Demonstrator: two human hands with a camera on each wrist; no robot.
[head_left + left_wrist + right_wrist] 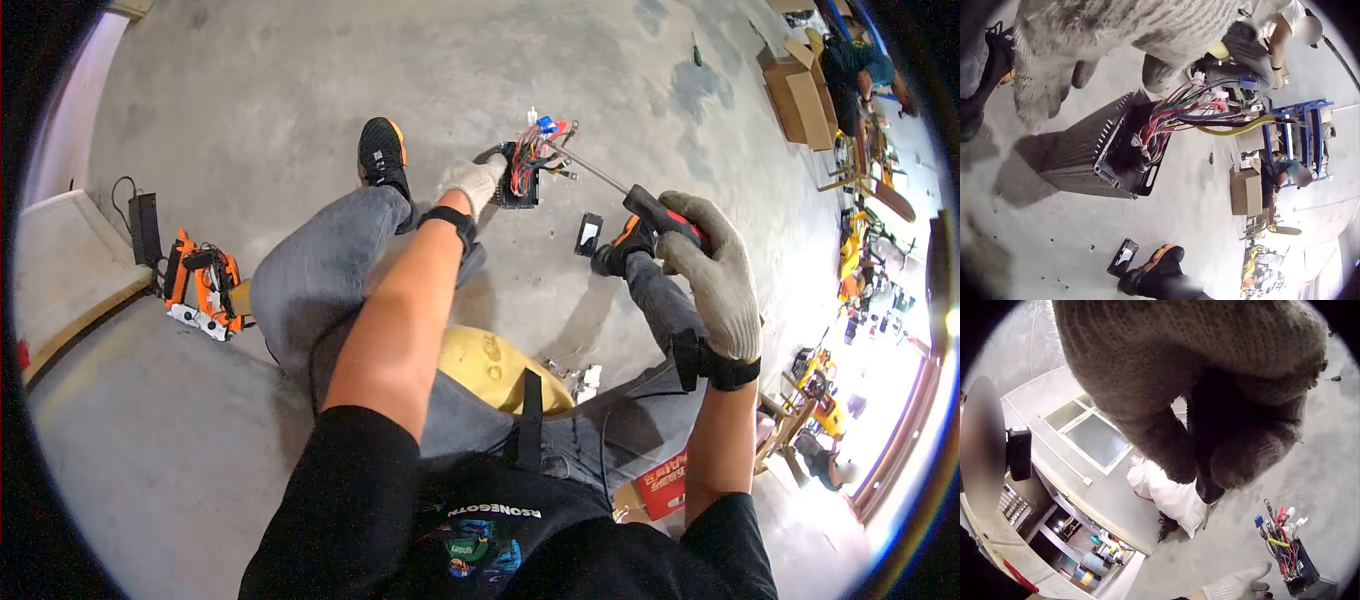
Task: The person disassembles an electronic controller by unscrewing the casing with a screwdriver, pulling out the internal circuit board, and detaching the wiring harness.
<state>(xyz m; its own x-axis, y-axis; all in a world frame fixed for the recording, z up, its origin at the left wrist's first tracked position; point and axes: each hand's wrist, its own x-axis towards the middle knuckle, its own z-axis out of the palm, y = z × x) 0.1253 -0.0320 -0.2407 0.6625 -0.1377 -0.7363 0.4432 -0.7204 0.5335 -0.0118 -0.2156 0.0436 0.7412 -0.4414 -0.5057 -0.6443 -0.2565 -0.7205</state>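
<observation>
The motor controller [521, 199] stands on end on the floor [250, 60], long axis upright, at ten o'clock from the right grip [712, 265], which holds a screwdriver [648, 208] aimed at its wires [526, 165]; the nearer left grip [474, 184], fingers loose, sits at nine o'clock, contact unclear; open floor stretches toward twelve.

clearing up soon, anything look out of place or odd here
A phone-like device lies beside a shoe, where it might be stepped on. A green-handled tool lies off by itself. Wires splay in a tangle from the black box.
</observation>
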